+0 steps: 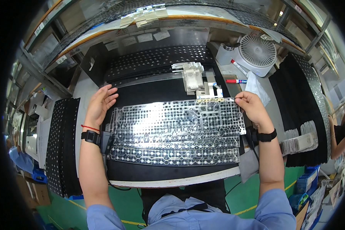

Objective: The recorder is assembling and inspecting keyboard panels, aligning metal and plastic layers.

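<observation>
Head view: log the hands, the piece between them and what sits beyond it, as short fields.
left hand: open, fingers loosely apart, at the sheet's upper left; contact unclear
right hand: fingertips pinching the sheet's upper right corner
clear patterned sheet: over the black mat
beyond sheet: stacked pale pieces
beyond, right: white fan, red-capped markers

Lettering noted: one marker, some labels, a few paper slips.
From my remote seat I make out white lettering on the blue label of the red-capped marker (239, 81). A white label (61, 59) on the left shelf frame (33, 63) shows dark characters; paper slips (145, 37) on the back panel (176, 39) are too small for me to read.
</observation>
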{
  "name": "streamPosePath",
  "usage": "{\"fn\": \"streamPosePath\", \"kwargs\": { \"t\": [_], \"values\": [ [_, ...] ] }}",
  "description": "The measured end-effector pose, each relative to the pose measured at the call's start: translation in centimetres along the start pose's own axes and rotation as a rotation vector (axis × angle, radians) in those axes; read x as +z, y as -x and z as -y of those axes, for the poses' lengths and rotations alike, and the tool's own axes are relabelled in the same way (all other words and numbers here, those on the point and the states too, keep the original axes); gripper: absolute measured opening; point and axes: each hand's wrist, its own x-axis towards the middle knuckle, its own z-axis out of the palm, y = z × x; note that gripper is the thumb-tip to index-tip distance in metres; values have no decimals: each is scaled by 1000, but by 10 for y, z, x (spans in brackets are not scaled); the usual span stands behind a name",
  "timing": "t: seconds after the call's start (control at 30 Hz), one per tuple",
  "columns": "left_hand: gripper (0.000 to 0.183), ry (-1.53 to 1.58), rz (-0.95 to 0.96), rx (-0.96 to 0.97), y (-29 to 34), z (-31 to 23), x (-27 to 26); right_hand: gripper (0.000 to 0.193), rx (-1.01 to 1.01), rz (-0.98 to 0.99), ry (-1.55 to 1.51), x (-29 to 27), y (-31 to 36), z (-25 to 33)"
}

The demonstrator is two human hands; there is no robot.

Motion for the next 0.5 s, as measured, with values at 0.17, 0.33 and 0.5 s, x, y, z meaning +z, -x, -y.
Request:
{"fn": "streamPosePath", "kwargs": {
  "t": [0.17, 0.33, 0.5],
  "values": [
    [32, -71, 162, -74, 3, -1, -1, 8, -32, -130, -89, 2, -3, 3],
    [19, -238, 164, -56, 2, 4, 0, 9, -30, -147, -114, 0, -4, -2],
    [14, -248, 140, -36, 2, 5, -1, 11, -75, -158, -160, 4, -2, 4]
  ]
}}
